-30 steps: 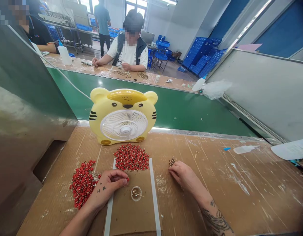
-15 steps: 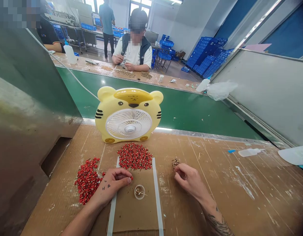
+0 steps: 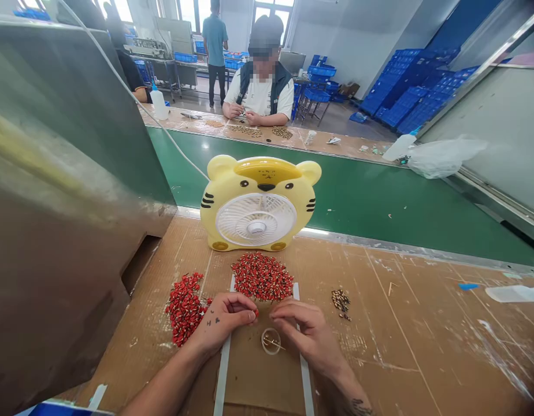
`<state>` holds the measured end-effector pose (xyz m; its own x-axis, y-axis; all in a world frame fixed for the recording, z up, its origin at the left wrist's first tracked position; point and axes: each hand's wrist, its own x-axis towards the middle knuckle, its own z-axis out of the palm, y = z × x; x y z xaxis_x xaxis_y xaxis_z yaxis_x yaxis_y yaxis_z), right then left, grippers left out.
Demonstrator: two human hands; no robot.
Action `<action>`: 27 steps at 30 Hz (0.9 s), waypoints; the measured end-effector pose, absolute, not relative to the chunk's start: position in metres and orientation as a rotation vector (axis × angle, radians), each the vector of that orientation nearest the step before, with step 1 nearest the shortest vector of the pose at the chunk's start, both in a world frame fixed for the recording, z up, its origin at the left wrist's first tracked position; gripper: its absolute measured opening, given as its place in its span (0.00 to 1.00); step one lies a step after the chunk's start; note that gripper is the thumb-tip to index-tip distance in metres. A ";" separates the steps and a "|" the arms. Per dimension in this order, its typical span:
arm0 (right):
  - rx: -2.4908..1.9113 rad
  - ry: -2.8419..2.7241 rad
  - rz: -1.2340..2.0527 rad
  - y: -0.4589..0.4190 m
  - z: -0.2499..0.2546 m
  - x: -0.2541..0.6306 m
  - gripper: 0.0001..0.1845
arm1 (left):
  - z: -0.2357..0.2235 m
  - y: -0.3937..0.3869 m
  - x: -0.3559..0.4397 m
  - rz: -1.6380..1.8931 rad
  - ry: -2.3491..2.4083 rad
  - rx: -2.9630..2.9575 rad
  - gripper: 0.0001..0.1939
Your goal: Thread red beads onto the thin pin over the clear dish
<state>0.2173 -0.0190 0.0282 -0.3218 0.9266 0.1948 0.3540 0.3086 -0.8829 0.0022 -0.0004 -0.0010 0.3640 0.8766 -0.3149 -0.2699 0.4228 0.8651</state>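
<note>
The right hand (image 3: pixel 299 329) has been drawn in beside the left hand (image 3: pixel 223 319), whose fingers (image 3: pixel 245 306) are clamped on a small red part (image 3: pixel 255 313); the right fingers' hold cannot be told

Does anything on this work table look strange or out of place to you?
Yes, the yellow tiger-shaped fan looks odd, like a toy among the work piles. The cardboard table cover also has white smears at the right, like a dried spill. The red pieces lie in loose heaps, not in a container.
</note>
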 end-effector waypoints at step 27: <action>-1.100 -1.894 0.782 -0.018 0.017 0.189 0.06 | -0.001 0.001 0.005 0.919 0.909 0.848 0.06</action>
<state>0.1894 -0.0183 0.0170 -0.3086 0.8940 0.3250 0.4041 0.4325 -0.8060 0.0049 0.0006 -0.0009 0.3184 0.9088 -0.2696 -0.2802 0.3619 0.8891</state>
